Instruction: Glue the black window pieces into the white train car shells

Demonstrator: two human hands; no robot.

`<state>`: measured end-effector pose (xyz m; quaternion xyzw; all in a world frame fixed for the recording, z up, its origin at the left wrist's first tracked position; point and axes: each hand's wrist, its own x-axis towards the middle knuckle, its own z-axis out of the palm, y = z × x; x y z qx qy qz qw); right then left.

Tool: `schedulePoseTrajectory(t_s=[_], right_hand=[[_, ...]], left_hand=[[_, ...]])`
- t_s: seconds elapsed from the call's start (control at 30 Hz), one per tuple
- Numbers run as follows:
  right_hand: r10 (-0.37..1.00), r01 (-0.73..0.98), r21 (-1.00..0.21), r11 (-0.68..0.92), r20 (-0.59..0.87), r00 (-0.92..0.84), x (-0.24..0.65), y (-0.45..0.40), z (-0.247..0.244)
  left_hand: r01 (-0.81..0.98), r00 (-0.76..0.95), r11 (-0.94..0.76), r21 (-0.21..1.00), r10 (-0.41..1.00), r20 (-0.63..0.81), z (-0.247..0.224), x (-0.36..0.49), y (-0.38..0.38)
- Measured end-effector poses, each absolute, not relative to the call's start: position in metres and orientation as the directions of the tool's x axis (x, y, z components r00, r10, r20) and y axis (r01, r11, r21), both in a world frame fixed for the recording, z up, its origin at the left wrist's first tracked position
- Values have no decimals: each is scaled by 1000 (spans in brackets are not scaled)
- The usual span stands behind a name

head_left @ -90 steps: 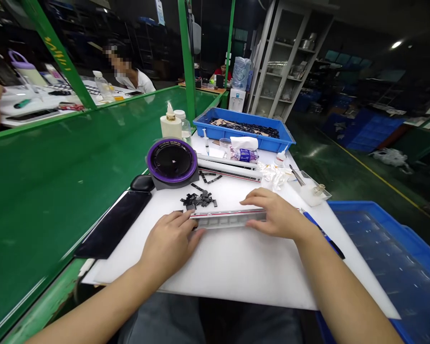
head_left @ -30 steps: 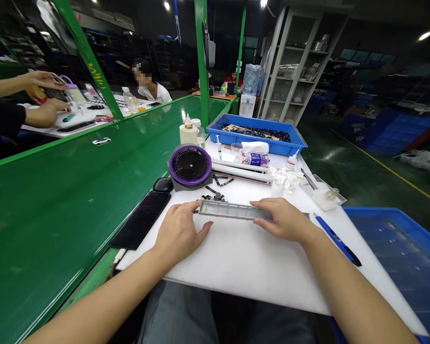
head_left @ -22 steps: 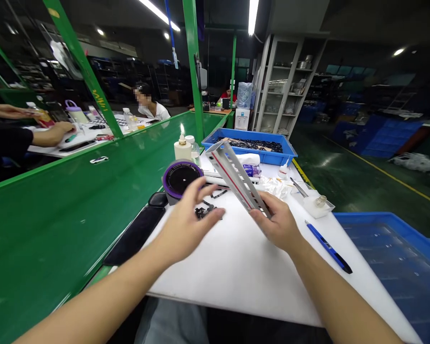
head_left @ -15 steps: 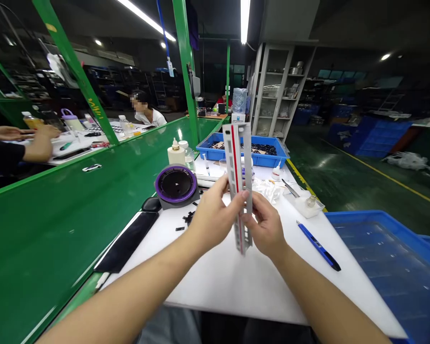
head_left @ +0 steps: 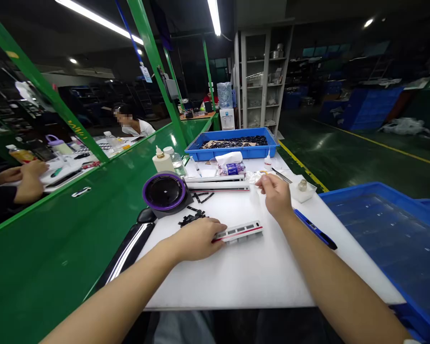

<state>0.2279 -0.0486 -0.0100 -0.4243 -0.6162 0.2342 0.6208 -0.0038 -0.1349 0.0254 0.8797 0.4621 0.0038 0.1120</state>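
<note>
A white train-car shell with a red stripe and window openings [head_left: 241, 231] lies low over the white tabletop [head_left: 236, 282], its windowed side up. My left hand [head_left: 197, 239] is closed around its left end, hiding that part. Further right, my right hand [head_left: 276, 193] is raised a little, thumb and fingers pinched together. A white, blurred tissue [head_left: 254, 193] hangs at its fingertips, beside crumpled whitish material. Small black strips [head_left: 191, 218] are heaped behind my left hand. Two more long white shells [head_left: 218, 188] lie across the table behind them.
A purple-rimmed round black device [head_left: 164, 192] stands at the left near bottles [head_left: 163, 162]. At the back is a blue tray of black parts [head_left: 232, 154]. A blue cutter [head_left: 315, 230] and a small white dish [head_left: 304, 193] lie at right. Beyond the green partition [head_left: 103, 215], co-workers sit.
The train-car shell has gone from upright in both hands to lying low in my left hand. My right hand has let go of it and moved to the tissue. The view has shifted.
</note>
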Motion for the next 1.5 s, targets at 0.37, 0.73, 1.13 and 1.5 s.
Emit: schedulePoseTrajectory(t_s=[0.37,0.73,1.13,1.5], right_hand=[[734,409,-611,678,593,-331,212,-56,-15],[760,418,-635,649,526,-381,212,-55,-16],[896,-367,-922,126,265,-356,211,-56,-9],[851,-111,-907,407,421,-315,213,-61,-6]], left_hand=[[988,150,-151,-44,988,-27,12,-14,-47],[996,-55,56,62,998,-15,5,-7,-25],[505,235,51,861,952,-195,58,19,-101],[355,212,169,919,943,-255,53,18,-99]])
